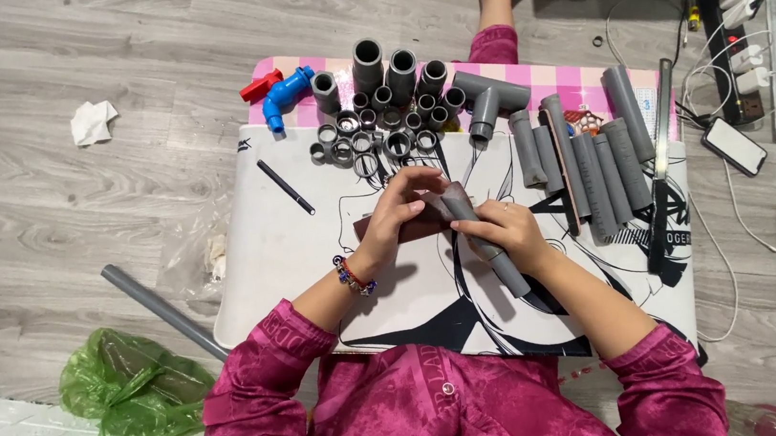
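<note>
A grey plastic pipe lies slanted over the table, one end wrapped in brown sandpaper.

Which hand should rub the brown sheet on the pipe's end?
Probably the left. The left hand pinches the brown sheet right at the top end of the grey pipe. The right hand grips the pipe lower down, steadying it.

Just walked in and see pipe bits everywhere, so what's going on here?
A person in a magenta top sits at a low white table. The right hand holds a grey pipe piece, while the left hand presses a brown sheet against its upper end. Behind the hands lie grey pipe fittings, a blue tap, cut pipe lengths and a black pen.
</note>
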